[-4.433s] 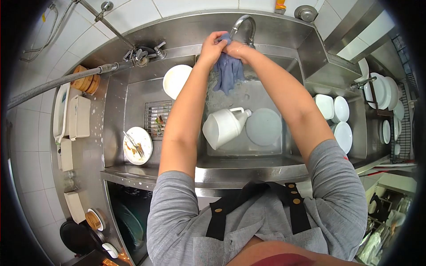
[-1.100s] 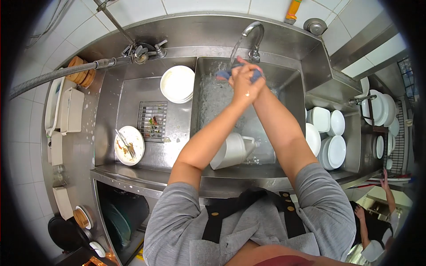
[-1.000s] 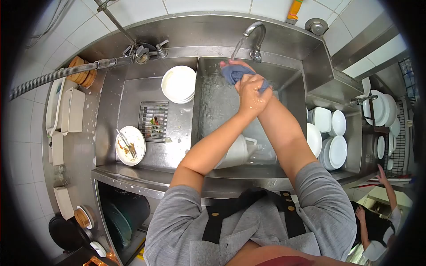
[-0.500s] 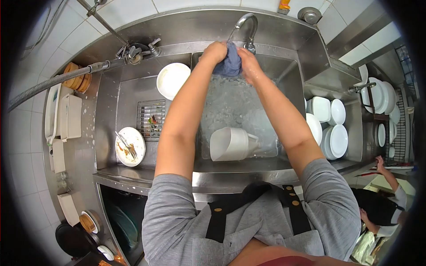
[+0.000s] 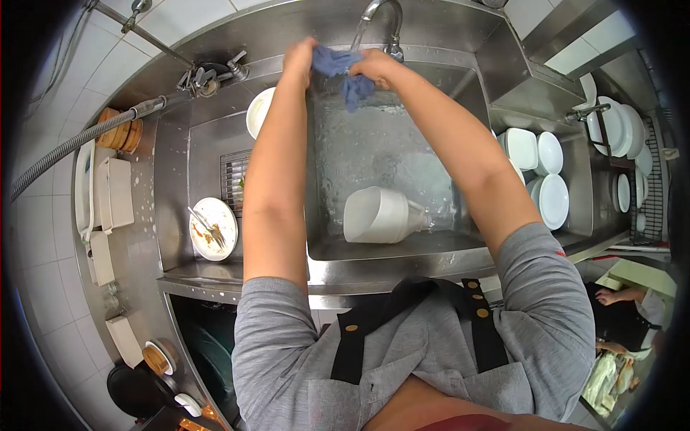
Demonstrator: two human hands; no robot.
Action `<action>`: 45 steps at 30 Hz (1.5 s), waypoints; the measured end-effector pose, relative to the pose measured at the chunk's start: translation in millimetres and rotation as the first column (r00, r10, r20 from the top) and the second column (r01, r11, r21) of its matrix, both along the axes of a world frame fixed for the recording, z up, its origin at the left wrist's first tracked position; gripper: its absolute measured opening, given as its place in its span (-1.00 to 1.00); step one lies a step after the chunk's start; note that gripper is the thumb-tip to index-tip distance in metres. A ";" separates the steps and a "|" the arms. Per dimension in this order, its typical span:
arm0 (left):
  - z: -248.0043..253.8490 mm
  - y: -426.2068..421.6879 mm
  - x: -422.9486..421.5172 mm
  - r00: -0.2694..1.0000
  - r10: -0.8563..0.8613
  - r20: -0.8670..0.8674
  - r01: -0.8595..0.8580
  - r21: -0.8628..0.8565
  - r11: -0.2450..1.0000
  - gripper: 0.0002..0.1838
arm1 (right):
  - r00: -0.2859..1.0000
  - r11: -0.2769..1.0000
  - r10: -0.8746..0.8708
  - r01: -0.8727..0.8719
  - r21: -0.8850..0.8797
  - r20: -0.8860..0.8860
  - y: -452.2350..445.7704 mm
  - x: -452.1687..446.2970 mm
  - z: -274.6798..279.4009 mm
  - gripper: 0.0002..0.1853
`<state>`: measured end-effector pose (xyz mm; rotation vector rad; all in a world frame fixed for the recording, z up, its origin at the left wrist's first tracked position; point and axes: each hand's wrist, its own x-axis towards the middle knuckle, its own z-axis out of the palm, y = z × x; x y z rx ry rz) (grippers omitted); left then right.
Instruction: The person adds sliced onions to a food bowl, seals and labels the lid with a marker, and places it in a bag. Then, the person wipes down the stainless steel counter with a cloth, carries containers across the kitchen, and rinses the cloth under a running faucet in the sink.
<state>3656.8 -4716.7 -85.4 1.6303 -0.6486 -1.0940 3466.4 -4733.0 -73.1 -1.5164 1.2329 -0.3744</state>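
Observation:
A wet blue cloth (image 5: 333,63) is stretched between my two hands at the back of the sink, its loose end hanging down beside the right one. My left hand (image 5: 298,59) grips the cloth's left end, close to the rear rim. Fingers curled, my right hand (image 5: 374,68) holds it just below the faucet (image 5: 379,16), where water runs. Beneath lies the sink basin (image 5: 467,223) with water in it. A white scoop-like pitcher (image 5: 375,215) rests on its side in that water.
In the left basin are a white bowl (image 5: 259,113), a drain grate (image 5: 233,172) and a dirty plate (image 5: 205,241) with a fork (image 5: 214,235). White dishes (image 5: 553,201) are stacked at right. A spray hose (image 5: 86,140) crosses the left. Another person (image 5: 622,316) stands at lower right.
Both hands have moved left with the cloth and spread apart, so the bunched cloth is now drawn out between them. The head view has shifted slightly.

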 end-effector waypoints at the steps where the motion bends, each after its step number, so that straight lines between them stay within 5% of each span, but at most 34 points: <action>1: 4.1 10.5 -8.5 1.000 0.000 -0.002 0.000 -0.005 1.000 -0.64 | 1.000 1.000 0.019 -0.019 -0.021 -0.003 12.1 -1.1 23.8 -0.64; 2: 13.2 28.6 -23.8 0.978 -0.099 -0.185 0.125 0.131 0.983 -0.56 | 0.976 0.993 0.104 -0.091 -0.073 0.190 -6.9 2.2 -7.3 -0.59; 3: 21.5 36.4 -35.8 0.914 -0.169 -0.368 0.267 0.235 0.935 -0.48 | 0.975 0.992 0.107 -0.092 -0.084 0.193 -7.2 1.7 -6.8 -0.59; 5: 16.0 29.5 -48.1 0.845 -0.119 -0.522 0.188 0.082 0.979 -0.45 | 0.840 0.991 0.120 -0.072 -0.110 0.528 8.9 -1.1 3.9 -0.46; 6: 9.9 25.5 -54.7 0.735 -0.091 -0.672 0.085 -0.043 0.995 -0.40 | 0.855 0.993 0.059 0.004 -0.122 0.515 18.1 -7.3 12.7 -0.42; 7: 6.6 18.7 -62.1 0.736 -0.098 -0.670 0.086 -0.051 0.995 -0.40 | 0.854 0.992 0.063 0.006 -0.130 0.516 15.2 -5.3 10.0 -0.42; 9: 3.0 1.6 -75.0 0.866 -0.052 -0.498 -0.084 -0.246 0.966 -0.42 | 0.485 0.917 -0.398 0.209 0.338 0.779 8.3 1.4 -5.4 -0.43; 10: 9.1 -0.4 -79.9 0.879 -0.103 -0.466 -0.067 -0.335 0.940 -0.44 | 0.343 0.868 -0.496 0.176 0.464 0.798 8.6 6.3 -5.3 -0.49; 11: 13.8 0.4 -83.3 0.880 -0.102 -0.463 -0.068 -0.337 0.939 -0.44 | 0.342 0.869 -0.494 0.173 0.463 0.800 7.8 8.9 -4.7 -0.49; 13: 23.4 5.7 -85.3 0.918 -0.100 -0.384 -0.035 -0.330 0.943 -0.52 | 0.127 0.777 -0.603 -0.131 0.616 0.788 7.4 14.9 -5.4 -0.53; 15: -5.9 -11.4 -57.7 0.973 -0.062 -0.224 -0.018 -0.338 0.941 -0.65 | 0.162 0.777 -0.594 -0.142 0.614 0.788 -4.3 25.9 -10.8 -0.60; 17: -2.3 5.9 -41.7 0.739 -0.287 -0.610 -0.101 -0.521 0.848 -0.65 | 0.338 0.867 -0.426 -0.114 0.485 0.839 -6.0 34.3 -7.5 -0.68; 18: 26.2 39.2 -36.4 0.602 -0.440 -0.666 0.036 -0.527 0.849 -0.63 | 0.464 0.919 -0.269 -0.138 0.369 0.844 3.3 32.0 12.1 -0.71; 19: 30.4 59.6 -27.4 0.607 -0.428 -0.670 0.029 -0.520 0.854 -0.63 | 0.465 0.915 -0.272 -0.147 0.377 0.842 7.2 35.8 26.2 -0.71; 21: 32.6 88.6 -7.6 0.505 -0.541 -0.673 0.255 -0.483 0.838 -0.52 | 0.574 0.931 0.173 -0.360 0.056 0.800 16.5 49.0 46.8 -0.75; 22: 34.5 97.9 2.8 0.414 -0.631 -0.656 0.350 -0.526 0.775 -0.49 | 0.569 0.926 0.175 -0.373 0.063 0.803 22.6 56.8 56.0 -0.75; 24: 29.7 113.0 27.8 0.454 -0.630 -0.630 0.389 -0.496 0.776 -0.52 | 0.540 0.830 0.355 -0.558 0.009 0.763 36.8 74.3 69.7 -0.67; 27: 51.1 140.2 39.1 0.519 -0.630 -0.577 0.458 -0.434 0.776 -0.67 | 0.520 0.816 0.345 -0.577 0.024 0.781 58.1 98.8 79.0 -0.64; 30: 70.9 167.8 40.7 0.851 -0.446 -0.276 0.412 -0.174 0.894 -0.84 | 0.570 0.851 0.335 -0.525 0.019 0.750 69.8 131.8 75.4 -0.60; 31: 74.8 174.8 43.6 0.859 -0.432 -0.276 0.399 -0.169 0.901 -0.84 | 0.620 0.870 0.346 -0.493 0.007 0.704 78.6 137.6 79.4 -0.59; 34: 73.8 190.5 51.1 0.941 -0.305 0.144 0.298 0.065 0.952 -0.75 | 0.656 0.893 0.371 -0.446 -0.059 0.657 101.7 154.0 83.5 -0.60; 35: 66.6 190.4 54.0 0.945 -0.298 0.135 0.291 0.074 0.954 -0.75 | 0.689 0.914 0.365 -0.391 -0.103 0.626 107.0 161.5 80.2 -0.59; 36: 58.0 191.3 55.1 0.905 -0.251 0.344 0.247 0.056 0.967 -0.72 | 0.691 0.913 0.362 -0.399 -0.087 0.626 114.6 167.2 74.9 -0.59; 38: 49.7 195.7 53.0 0.769 -0.132 0.626 0.163 0.009 0.987 -0.53 | 0.813 0.951 0.253 -0.109 -0.289 0.525 125.1 180.3 67.1 -0.52; 39: 46.7 197.5 52.1 0.769 -0.133 0.626 0.159 0.014 0.987 -0.53 | 0.857 0.918 0.177 0.034 -0.396 0.485 128.0 182.7 63.5 -0.47; 40: 54.7 199.0 44.3 0.634 -0.179 0.752 0.113 0.139 0.984 -0.56 | 0.923 0.897 0.169 0.002 -0.441 0.347 130.4 177.1 63.3 -0.46; 41: 61.0 200.7 35.8 0.478 -0.242 0.845 0.046 0.251 0.967 -0.58 | 0.922 0.899 0.167 0.004 -0.439 0.350 128.8 177.1 57.0 -0.46; 45: 54.4 199.5 8.2 0.353 -0.217 0.910 -0.013 0.236 0.972 -0.52 | 0.874 0.896 0.050 0.174 -0.408 0.483 127.6 152.1 43.5 -0.52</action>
